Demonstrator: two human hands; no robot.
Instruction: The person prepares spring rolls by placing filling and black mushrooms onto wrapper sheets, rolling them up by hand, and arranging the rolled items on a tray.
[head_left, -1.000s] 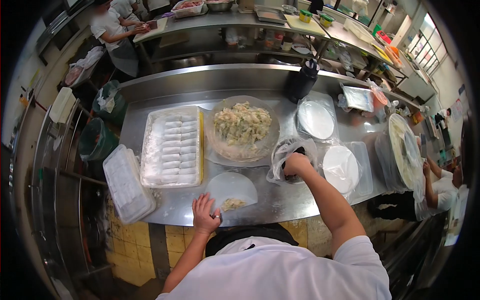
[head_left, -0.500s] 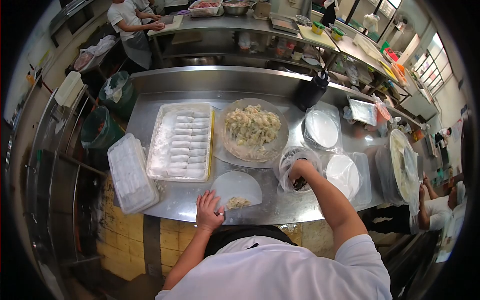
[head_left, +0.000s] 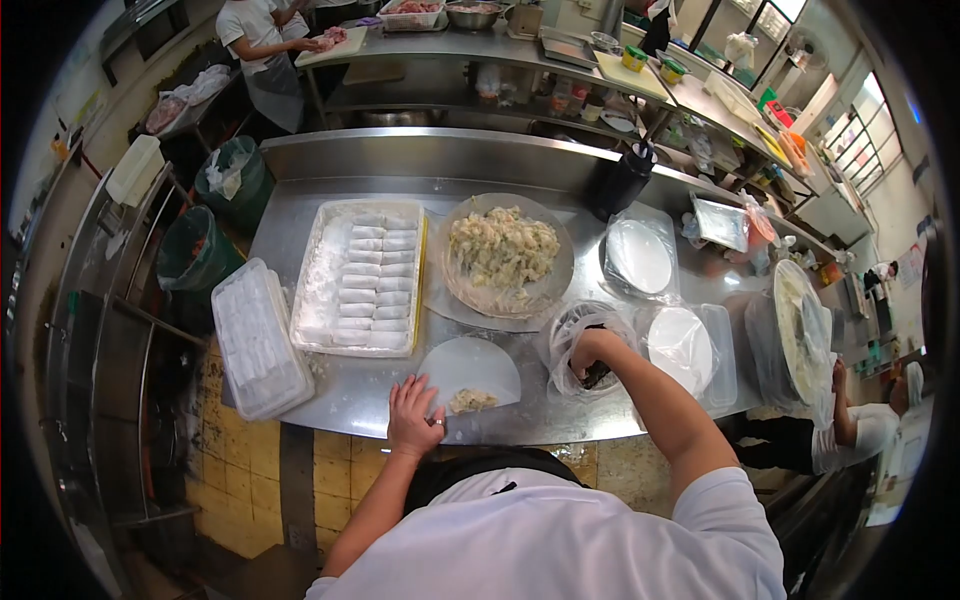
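My left hand (head_left: 412, 415) lies with fingers spread at the left edge of a translucent round wrapper (head_left: 468, 365), which is folded at its lower edge. A small heap of filling (head_left: 472, 401) rests on the wrapper. My right hand (head_left: 592, 352) reaches into a plastic-lined bowl (head_left: 562, 330) holding something dark; its fingertips are hidden. Behind the wrapper, a large round dish (head_left: 458, 290) bears chopped filling (head_left: 503, 245). To its left stands a white tray (head_left: 318, 290) with rows of white rolls (head_left: 377, 275).
A covered container (head_left: 262, 340) sits at the left table edge. White discs in plastic (head_left: 641, 257) and more discs (head_left: 680, 350) lie right. A black bottle (head_left: 625, 182) stands at the back. Co-workers (head_left: 262, 50) (head_left: 870, 435) are back left and far right.
My right hand has lifted and shifted slightly left within the bowl. The view has shifted slightly. At the back left, a co-worker's hands have moved, with meat now visible on the board.
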